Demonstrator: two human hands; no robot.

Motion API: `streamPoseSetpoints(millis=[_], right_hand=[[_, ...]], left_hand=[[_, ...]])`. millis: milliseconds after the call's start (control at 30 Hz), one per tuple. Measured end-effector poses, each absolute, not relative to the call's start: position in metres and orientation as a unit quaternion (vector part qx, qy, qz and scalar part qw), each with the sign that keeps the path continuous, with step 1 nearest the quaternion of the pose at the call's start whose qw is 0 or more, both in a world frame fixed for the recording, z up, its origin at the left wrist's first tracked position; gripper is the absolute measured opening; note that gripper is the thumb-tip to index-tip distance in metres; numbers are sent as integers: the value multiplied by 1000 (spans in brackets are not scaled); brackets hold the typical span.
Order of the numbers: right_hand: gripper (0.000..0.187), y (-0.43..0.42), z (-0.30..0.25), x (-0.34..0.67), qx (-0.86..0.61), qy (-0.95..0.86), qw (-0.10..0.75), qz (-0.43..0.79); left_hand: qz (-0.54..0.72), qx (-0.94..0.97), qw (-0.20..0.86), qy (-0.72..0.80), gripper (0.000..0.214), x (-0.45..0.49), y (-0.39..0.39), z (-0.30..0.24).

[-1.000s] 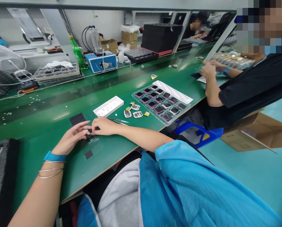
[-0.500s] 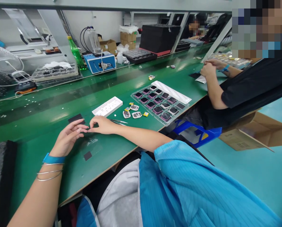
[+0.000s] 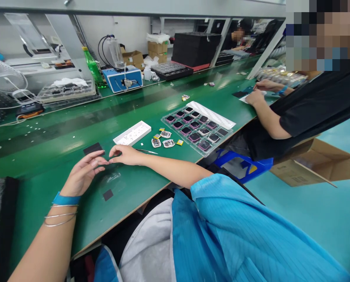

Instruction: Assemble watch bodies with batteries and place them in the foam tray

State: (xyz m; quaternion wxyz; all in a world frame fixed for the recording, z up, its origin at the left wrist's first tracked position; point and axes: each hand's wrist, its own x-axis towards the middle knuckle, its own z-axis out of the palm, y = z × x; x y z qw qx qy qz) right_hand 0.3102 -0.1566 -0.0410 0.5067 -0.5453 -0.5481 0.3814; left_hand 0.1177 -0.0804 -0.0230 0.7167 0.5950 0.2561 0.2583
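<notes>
Over the green bench, my left hand [image 3: 83,172] and my right hand [image 3: 127,155] meet at their fingertips. Thumb and finger are pinched on each hand; anything between them is too small to make out. Behind my left fingers lies a black sheet [image 3: 91,148]. Below the hands are a piece of clear film [image 3: 113,177] and a small dark square [image 3: 107,194]. Tweezers [image 3: 147,151] rest beside my right wrist. A white box [image 3: 135,135] with tiny pieces inside stands just beyond my right hand. Several small electronic assemblies [image 3: 168,143] with yellow-edged parts lie to its right.
A clear plastic tray [image 3: 202,150] holds several square black-faced parts. At the far right, a co-worker's hands [image 3: 258,94] work over the bench. A black foam tray [image 3: 8,207] sits at the left edge. Along the back stand a fan [image 3: 4,76] and a blue machine [image 3: 122,78].
My hands stay fingertip to fingertip, with only slight finger movement. The co-worker's hands have shifted, one moving lower over the bench. The view has moved slightly.
</notes>
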Motion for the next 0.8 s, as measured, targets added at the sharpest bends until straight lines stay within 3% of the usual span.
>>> streamPoseSetpoints(millis=[433, 800], right_hand=[[27, -161, -25, 304, -493, -422, 556, 520], [24, -168, -17, 303, -473, -363, 557, 578]], left_hand=[[261, 567, 742, 245, 54, 121, -84, -19], [270, 547, 756, 236, 55, 122, -84, -19]])
